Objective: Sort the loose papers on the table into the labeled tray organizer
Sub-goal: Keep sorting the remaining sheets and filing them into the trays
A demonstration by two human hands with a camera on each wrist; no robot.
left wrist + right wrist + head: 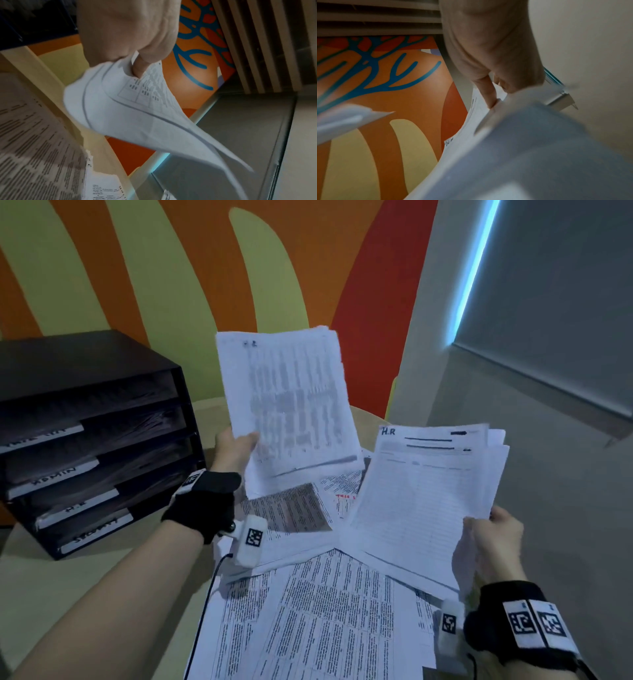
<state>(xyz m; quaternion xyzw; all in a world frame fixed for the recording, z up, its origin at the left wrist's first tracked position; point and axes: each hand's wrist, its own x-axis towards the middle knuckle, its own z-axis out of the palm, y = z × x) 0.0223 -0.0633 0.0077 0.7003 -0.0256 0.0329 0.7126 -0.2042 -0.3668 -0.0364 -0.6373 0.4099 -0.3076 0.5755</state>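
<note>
My left hand (236, 445) pinches the lower left corner of a printed sheaf (287, 402) marked "H.R", raised above the table; the left wrist view shows the thumb (139, 67) pressed on that curling sheaf (130, 108). My right hand (493, 537) grips the lower right corner of a second stack (421, 494), also headed "H.R", held tilted over the pile. In the right wrist view its fingers (489, 93) clamp the stack's edge (513, 148). Loose printed papers (318, 621) lie spread on the table. The dark tray organizer (92, 440) stands at the left.
The organizer has several slots with white labels, one reading "H.R" (77, 506). The beige round table (68, 583) shows bare at the left front. An orange and yellow wall stands behind, and a grey floor lies to the right.
</note>
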